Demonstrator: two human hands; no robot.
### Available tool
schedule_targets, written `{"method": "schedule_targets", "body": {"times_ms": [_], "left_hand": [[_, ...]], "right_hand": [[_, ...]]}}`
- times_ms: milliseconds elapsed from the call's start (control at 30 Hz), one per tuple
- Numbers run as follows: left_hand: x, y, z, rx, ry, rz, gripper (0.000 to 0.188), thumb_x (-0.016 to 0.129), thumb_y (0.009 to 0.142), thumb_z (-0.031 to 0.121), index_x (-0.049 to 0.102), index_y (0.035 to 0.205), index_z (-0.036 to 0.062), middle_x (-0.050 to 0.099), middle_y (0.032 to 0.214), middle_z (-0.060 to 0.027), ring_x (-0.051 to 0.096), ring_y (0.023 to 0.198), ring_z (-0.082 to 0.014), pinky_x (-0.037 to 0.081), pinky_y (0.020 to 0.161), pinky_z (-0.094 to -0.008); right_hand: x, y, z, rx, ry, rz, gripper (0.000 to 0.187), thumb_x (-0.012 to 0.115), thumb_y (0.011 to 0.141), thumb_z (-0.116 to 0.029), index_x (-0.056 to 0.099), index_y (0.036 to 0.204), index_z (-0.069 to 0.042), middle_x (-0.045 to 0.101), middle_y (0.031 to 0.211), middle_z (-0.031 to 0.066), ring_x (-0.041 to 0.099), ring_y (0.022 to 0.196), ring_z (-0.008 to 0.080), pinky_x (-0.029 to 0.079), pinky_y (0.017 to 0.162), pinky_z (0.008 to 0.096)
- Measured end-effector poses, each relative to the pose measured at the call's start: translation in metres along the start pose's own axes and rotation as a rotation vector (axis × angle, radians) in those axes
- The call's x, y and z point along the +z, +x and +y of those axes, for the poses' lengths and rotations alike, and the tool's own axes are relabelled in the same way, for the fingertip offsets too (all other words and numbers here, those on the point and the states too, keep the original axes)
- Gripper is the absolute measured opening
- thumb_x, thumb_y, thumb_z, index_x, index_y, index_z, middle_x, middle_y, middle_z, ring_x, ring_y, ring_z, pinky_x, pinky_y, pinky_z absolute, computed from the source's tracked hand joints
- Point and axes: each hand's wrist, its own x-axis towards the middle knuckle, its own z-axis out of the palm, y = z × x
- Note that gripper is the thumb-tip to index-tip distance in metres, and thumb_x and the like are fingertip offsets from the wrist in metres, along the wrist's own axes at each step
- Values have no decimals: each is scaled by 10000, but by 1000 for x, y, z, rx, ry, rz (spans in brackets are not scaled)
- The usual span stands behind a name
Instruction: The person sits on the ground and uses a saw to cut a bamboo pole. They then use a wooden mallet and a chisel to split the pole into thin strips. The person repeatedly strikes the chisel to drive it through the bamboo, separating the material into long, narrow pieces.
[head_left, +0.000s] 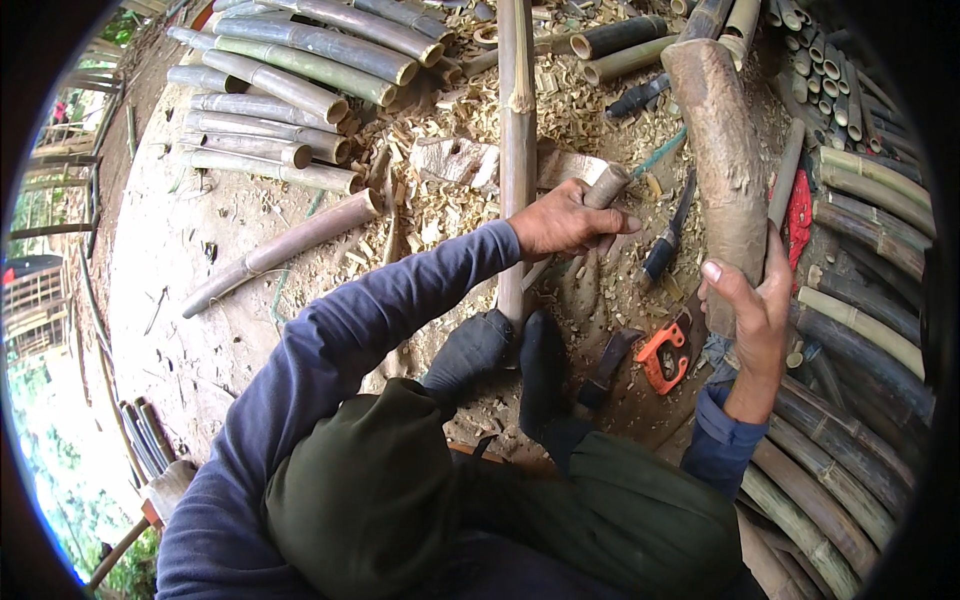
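Note:
My left hand (570, 220) is closed around a short round wooden handle (606, 185), its blunt end sticking up past my thumb. A narrow part below the fist slants toward the bamboo pole (517, 150); I cannot make out its tip. My right hand (748, 300) grips the lower end of a thick wooden mallet (718, 150), rough and club-shaped, raised to the right. The pole runs away from me across a pale wood block (455, 162). Its near end lies between my feet (470, 355), which wear dark coverings.
An orange-handled saw (665, 355) and a dark-handled blade (608, 368) lie right of my feet. Another dark-handled tool (668, 240) lies beyond. Cut bamboo lengths (300, 45) lie far left; more bamboo (850, 340) is stacked right. Wood chips (440, 215) cover the ground.

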Motion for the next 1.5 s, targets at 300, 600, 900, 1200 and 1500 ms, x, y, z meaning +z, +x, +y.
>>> {"method": "schedule_targets", "body": {"times_ms": [300,600,900,1200,1500], "left_hand": [[-5,1,-8,65,65,-11,219,768,934,269,721,936,55,631,694,12,513,540,-54,369,468,-232],[-4,-12,-17,204,204,-77,193,730,920,185,726,900,-6,725,795,-44,631,689,-86,490,607,-258],[-6,-9,-19,214,270,-75,255,770,929,254,727,903,4,712,750,-42,626,662,-93,491,611,-260],[4,-15,-15,88,223,-47,179,661,873,44,687,1045,-1,723,815,-71,683,765,-145,569,694,-312],[12,-44,41,552,361,77,249,758,860,221,711,1009,27,712,793,-95,697,726,-209,558,655,-340]], "right_hand": [[-4,0,-14,-35,39,50,688,748,798,-191,489,1387,52,653,968,92,617,741,131,519,684,271],[5,3,-3,-105,-72,29,733,781,792,-224,475,1389,70,636,1082,146,645,903,219,524,834,352],[-1,4,-30,-117,-113,-58,726,769,775,-245,492,1361,82,647,1191,194,652,1053,258,509,949,360],[-1,15,19,-108,-329,-131,776,818,729,-251,492,1339,103,648,1165,178,615,1085,222,464,981,341],[-19,19,9,-47,-5,95,766,765,769,-204,470,1420,73,601,1291,157,590,1161,223,453,1024,345]]}}
